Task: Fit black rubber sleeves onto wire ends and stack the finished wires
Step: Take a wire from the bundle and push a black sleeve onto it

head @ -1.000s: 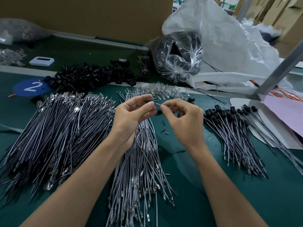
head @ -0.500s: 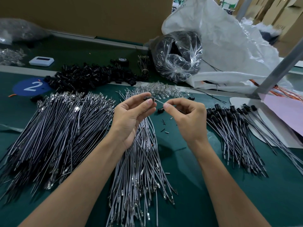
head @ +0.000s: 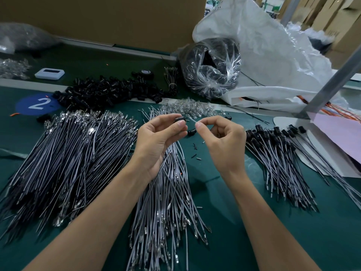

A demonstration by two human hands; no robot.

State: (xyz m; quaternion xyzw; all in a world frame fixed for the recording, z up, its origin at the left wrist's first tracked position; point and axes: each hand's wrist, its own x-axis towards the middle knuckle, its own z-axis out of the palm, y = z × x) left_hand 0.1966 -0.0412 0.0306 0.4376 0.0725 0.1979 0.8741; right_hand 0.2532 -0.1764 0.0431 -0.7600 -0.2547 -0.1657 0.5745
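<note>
Left grip pinches a black sleeve between thumb and fingertips. Right grip pinches the wire near its tip, other fingers curled. Since a second ago the right grip has drawn slightly away. The tip sits at the sleeve mouth, probably not seated yet. Both hover above the bare-wire pile mid-counter. Finished stack lies toward the right edge, loose sleeves by the far edge.

the left hand pinches a black rubber sleeve. the right hand pinches a thin wire just beside it, above the near pile of grey wires on the green table.
</note>
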